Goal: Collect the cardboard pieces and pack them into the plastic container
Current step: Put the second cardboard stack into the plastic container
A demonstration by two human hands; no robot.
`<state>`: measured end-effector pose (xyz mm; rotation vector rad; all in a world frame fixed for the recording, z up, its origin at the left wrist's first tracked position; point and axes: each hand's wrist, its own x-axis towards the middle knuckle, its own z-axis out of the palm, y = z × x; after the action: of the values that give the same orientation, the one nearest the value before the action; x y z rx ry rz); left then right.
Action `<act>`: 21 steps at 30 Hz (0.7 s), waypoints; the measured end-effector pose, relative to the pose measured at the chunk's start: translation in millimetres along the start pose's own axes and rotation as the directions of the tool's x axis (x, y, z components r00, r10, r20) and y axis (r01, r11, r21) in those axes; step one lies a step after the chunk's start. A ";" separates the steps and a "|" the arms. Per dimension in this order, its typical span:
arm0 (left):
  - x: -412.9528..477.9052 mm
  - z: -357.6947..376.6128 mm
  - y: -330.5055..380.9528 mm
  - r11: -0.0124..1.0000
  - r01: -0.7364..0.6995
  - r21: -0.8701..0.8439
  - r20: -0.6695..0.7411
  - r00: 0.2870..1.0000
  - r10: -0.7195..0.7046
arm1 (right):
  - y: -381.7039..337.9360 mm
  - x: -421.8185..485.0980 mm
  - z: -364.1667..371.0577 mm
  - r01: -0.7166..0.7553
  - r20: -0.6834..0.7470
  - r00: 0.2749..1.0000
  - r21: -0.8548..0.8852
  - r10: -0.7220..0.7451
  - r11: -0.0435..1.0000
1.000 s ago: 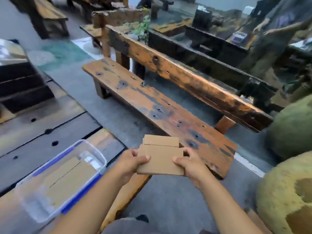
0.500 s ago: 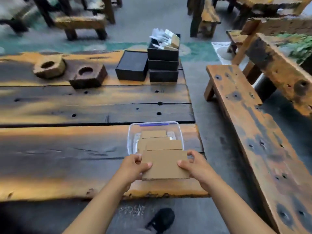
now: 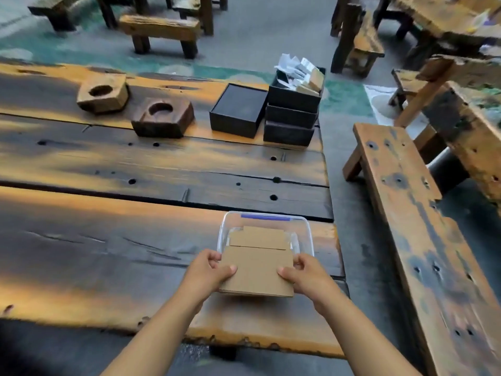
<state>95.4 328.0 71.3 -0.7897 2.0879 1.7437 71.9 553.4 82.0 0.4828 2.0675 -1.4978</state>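
Note:
I hold a flat stack of brown cardboard pieces [image 3: 257, 272] level in both hands, just in front of and partly over the near rim of the clear plastic container [image 3: 307, 234]. My left hand [image 3: 206, 272] grips the stack's left edge and my right hand [image 3: 306, 275] grips its right edge. The container stands on the wooden table [image 3: 108, 253] near its right end, with a blue strip on its far rim. Cardboard [image 3: 260, 236] lies flat inside it.
Two wooden blocks with round holes [image 3: 162, 118] and black boxes [image 3: 238, 109], one stack topped with papers [image 3: 295, 104], stand at the table's far side. A long wooden bench [image 3: 423, 226] runs along the right, across a strip of grey floor.
The view swung from the bench to the table. My hands carried the cardboard stack left and forward until it overlaps the container's near rim.

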 end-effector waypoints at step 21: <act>101.2 37.1 27.3 0.856 0.019 0.517 0.036 0.998 -0.044 | -15.2 106.0 -18.8 -0.093 -0.041 0.996 -0.493 0.084 0.865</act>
<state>-5.8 345.3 28.7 -0.6048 2.3325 1.0749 -24.8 563.9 33.3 0.3790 2.3001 -0.8565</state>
